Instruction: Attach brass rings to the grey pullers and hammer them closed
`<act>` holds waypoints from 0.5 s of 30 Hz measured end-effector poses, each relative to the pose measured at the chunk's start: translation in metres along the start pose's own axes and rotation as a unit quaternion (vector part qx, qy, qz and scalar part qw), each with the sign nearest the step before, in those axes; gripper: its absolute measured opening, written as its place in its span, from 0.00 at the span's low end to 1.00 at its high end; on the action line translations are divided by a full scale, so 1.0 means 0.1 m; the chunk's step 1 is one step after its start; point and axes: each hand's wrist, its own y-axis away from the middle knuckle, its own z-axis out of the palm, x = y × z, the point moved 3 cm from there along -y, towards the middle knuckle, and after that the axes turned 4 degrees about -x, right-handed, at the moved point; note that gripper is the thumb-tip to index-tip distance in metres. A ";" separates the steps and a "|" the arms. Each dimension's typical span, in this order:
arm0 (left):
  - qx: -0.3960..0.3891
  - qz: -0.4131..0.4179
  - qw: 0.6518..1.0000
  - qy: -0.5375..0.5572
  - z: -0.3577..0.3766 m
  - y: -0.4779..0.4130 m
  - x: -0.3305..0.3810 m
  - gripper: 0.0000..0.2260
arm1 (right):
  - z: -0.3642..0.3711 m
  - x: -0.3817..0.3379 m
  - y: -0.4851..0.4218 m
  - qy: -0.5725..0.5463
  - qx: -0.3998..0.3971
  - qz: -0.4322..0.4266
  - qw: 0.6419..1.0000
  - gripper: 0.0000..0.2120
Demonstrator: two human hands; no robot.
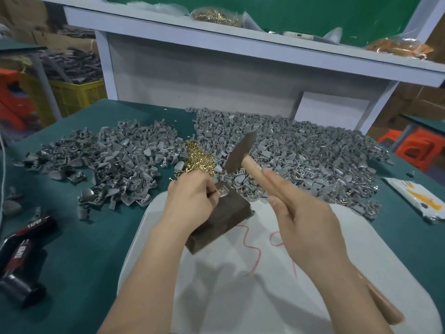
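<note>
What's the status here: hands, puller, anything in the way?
Left hand pinches grey puller on dark block. Right hand grips hammer, raised over the block. Nothing between hammer head and puller.

black cans [21, 256] lying left on green table [79, 249], yellow crate [77, 95] beyond, white packet [419, 201] right

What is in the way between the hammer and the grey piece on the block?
Nothing visible. The hammer, gripped by the right hand, is raised above the grey puller on the dark block, with open air between. The left hand pinches the puller's left edge.
</note>
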 end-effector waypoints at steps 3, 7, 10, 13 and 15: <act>-0.006 -0.003 1.000 -0.004 0.01 -0.01 -0.01 0.06 | 0.04 0.02 0.02 -0.019 -0.021 -0.006 1.000 0.26; -0.005 -0.010 1.000 -0.012 -0.01 -0.01 0.01 0.07 | 0.07 0.08 -0.05 0.044 -0.124 0.023 0.991 0.23; -0.007 -0.013 1.000 -0.020 0.00 -0.02 0.00 0.07 | 0.08 0.15 -0.18 -0.010 -0.074 0.022 0.997 0.20; -0.005 -0.021 1.000 -0.008 0.02 -0.02 -0.01 0.05 | 0.23 0.32 -0.41 -0.075 -0.057 0.079 0.992 0.20; -0.002 -0.029 1.000 0.001 0.03 -0.02 -0.01 0.04 | 0.38 0.44 -0.53 -0.117 -0.113 0.129 0.978 0.20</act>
